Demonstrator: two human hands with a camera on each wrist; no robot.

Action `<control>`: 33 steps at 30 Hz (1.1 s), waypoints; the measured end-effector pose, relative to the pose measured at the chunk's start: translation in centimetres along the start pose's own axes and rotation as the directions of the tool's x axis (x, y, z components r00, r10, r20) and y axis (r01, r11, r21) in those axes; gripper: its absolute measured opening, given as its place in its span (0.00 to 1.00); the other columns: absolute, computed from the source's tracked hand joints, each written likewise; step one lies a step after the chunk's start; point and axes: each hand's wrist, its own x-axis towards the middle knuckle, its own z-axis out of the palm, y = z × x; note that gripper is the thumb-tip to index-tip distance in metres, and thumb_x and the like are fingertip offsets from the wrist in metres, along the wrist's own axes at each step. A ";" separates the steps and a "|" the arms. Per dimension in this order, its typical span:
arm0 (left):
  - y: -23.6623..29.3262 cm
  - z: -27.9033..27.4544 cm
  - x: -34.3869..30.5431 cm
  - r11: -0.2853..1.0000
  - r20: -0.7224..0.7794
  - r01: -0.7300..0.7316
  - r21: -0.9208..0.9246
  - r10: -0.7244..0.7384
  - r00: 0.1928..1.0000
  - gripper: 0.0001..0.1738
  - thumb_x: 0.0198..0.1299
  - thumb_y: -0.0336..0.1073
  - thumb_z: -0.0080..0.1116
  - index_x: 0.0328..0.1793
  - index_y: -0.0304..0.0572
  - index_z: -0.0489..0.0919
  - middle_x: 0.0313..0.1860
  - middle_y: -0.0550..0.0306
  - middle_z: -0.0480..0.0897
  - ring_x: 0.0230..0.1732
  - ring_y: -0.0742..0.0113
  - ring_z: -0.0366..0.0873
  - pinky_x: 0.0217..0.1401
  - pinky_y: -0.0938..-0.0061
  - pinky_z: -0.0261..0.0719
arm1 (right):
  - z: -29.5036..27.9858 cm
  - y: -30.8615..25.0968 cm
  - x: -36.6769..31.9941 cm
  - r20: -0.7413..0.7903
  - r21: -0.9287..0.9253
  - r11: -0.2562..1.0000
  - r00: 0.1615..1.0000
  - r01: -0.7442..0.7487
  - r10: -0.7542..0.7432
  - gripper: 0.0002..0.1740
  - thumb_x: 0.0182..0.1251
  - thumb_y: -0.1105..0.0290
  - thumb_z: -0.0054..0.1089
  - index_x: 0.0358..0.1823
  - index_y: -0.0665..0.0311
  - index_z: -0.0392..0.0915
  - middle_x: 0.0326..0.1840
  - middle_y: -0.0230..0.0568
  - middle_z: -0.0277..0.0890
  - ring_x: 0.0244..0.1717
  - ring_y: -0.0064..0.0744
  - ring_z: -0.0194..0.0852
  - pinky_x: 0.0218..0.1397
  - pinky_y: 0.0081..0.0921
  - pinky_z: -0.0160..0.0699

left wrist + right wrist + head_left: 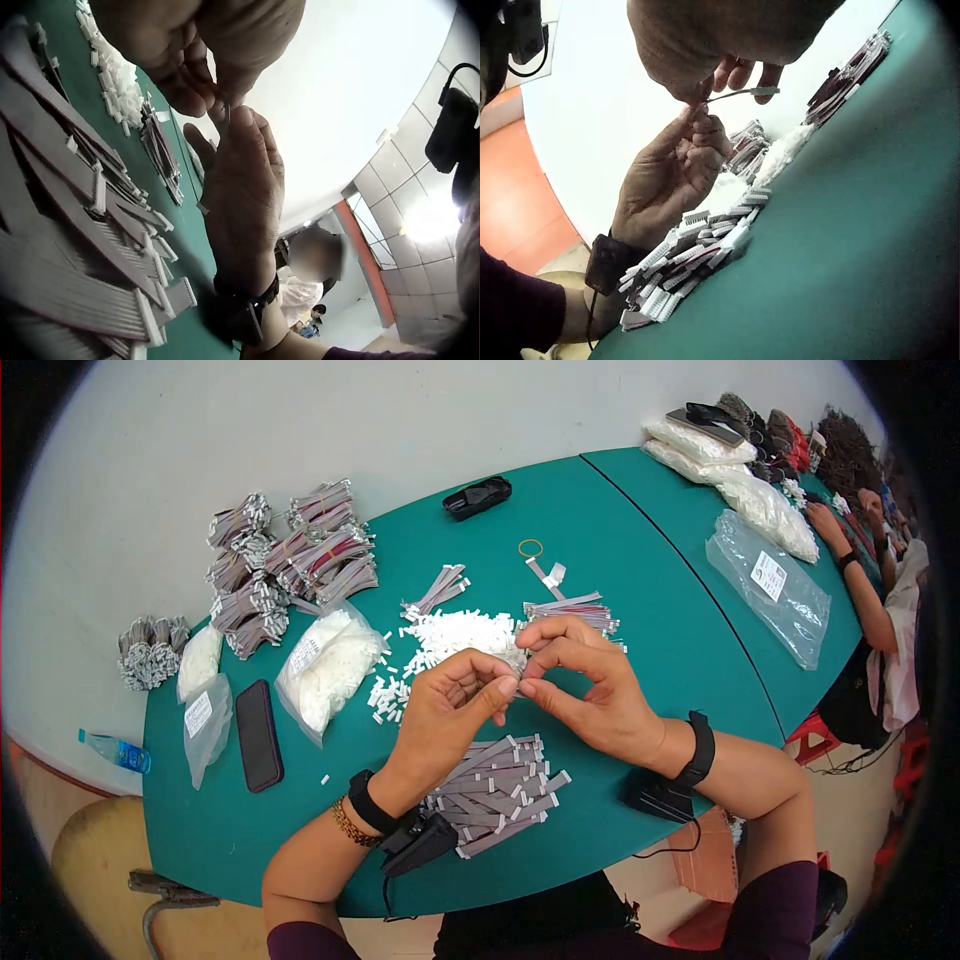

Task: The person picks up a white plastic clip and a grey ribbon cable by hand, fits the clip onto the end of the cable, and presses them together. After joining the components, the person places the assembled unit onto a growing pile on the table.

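Observation:
Above the table, the left hand [450, 700] and the right hand [605, 695] meet fingertip to fingertip. Between them they pinch a short grey ribbon cable [735, 94], whose white connector [765, 91] sticks out by the right fingers in the right wrist view. The fingers hide most of the cable's other end. Just beyond the hands spreads a heap of small white connector housings [455, 635]. Under the wrists lies a loose pile of grey ribbon cables [500, 795] with white ends. Another layered stack of cables [575, 612] lies behind the right hand.
Bundled cables [300, 555] are stacked at the back left. Nearby lie a bag of white parts [330, 665], a phone [260, 735] and a bottle [115, 750]. A black case [477, 497] rests at the back. Another person's arm [865, 595] reaches over the right-hand table.

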 end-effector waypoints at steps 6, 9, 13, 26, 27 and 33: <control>0.3 -0.3 0.1 0.983 0.046 0.085 -0.160 -0.079 0.996 0.10 0.62 0.31 0.56 0.47 0.34 0.75 0.37 0.59 0.78 0.36 0.77 0.73 0.40 0.82 0.73 | -0.1 0.0 0.0 0.010 0.001 1.000 1.000 -0.007 0.007 0.05 0.53 0.79 0.62 0.29 0.65 0.74 0.47 0.40 0.72 0.51 0.34 0.70 0.55 0.28 0.66; 0.4 -0.5 0.0 0.971 0.070 0.132 -0.199 -0.120 0.990 0.12 0.62 0.31 0.56 0.49 0.35 0.74 0.38 0.59 0.78 0.37 0.76 0.74 0.40 0.82 0.72 | -0.2 0.1 0.0 0.023 -0.029 0.999 0.999 0.026 -0.025 0.06 0.52 0.79 0.63 0.29 0.65 0.74 0.48 0.40 0.72 0.51 0.35 0.70 0.55 0.28 0.66; 0.3 -1.0 0.0 0.945 0.085 0.205 -0.254 -0.190 0.978 0.11 0.61 0.32 0.57 0.49 0.35 0.74 0.35 0.60 0.78 0.36 0.75 0.75 0.39 0.82 0.73 | -0.2 -0.1 0.1 0.014 -0.045 0.996 0.997 0.073 -0.072 0.07 0.50 0.79 0.62 0.29 0.64 0.73 0.47 0.40 0.72 0.49 0.38 0.69 0.53 0.30 0.66; -0.2 -1.4 0.1 0.918 0.124 0.272 -0.290 -0.245 0.961 0.11 0.61 0.35 0.58 0.47 0.38 0.74 0.33 0.62 0.79 0.32 0.78 0.74 0.34 0.83 0.71 | -0.1 0.1 0.1 0.021 -0.074 0.986 0.989 0.146 -0.145 0.08 0.47 0.80 0.62 0.29 0.64 0.72 0.45 0.40 0.72 0.47 0.41 0.68 0.51 0.33 0.66; -0.2 -1.3 0.1 0.919 0.122 0.270 -0.289 -0.245 0.962 0.11 0.61 0.35 0.58 0.47 0.38 0.74 0.33 0.62 0.79 0.32 0.78 0.74 0.34 0.83 0.71 | -0.1 0.1 0.1 0.020 -0.077 0.986 0.989 0.147 -0.146 0.08 0.47 0.80 0.62 0.28 0.64 0.72 0.45 0.40 0.72 0.47 0.41 0.68 0.51 0.33 0.66; 0.0 -1.2 0.1 0.923 0.120 0.264 -0.279 -0.239 0.963 0.11 0.61 0.35 0.57 0.47 0.38 0.74 0.33 0.62 0.79 0.31 0.79 0.74 0.34 0.84 0.71 | -0.1 0.1 0.0 0.015 -0.074 0.987 0.990 0.143 -0.142 0.09 0.47 0.80 0.62 0.28 0.64 0.71 0.44 0.40 0.72 0.46 0.41 0.68 0.50 0.33 0.66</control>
